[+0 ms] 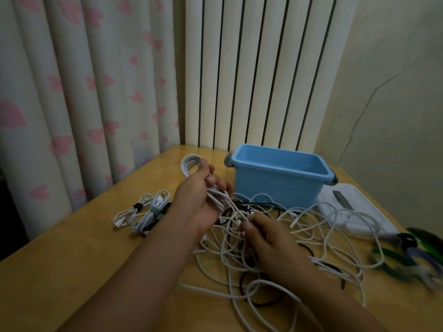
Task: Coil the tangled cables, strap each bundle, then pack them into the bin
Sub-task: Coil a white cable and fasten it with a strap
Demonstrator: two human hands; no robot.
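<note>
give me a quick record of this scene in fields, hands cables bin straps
left hand: grips a white coil, held above the table
right hand: pinches a white cable strand leading to the coil
tangled cables: white and black, loose on the table
strapped bundles: on the table, left of the hands
blue bin: open; no cables visible inside
straps: green and black, blurred, right edge

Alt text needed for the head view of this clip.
A person's left hand holds a partly wound white cable coil while the right hand pinches its strand above a tangled cable pile. Strapped bundles lie left; an open blue bin stands behind.
</note>
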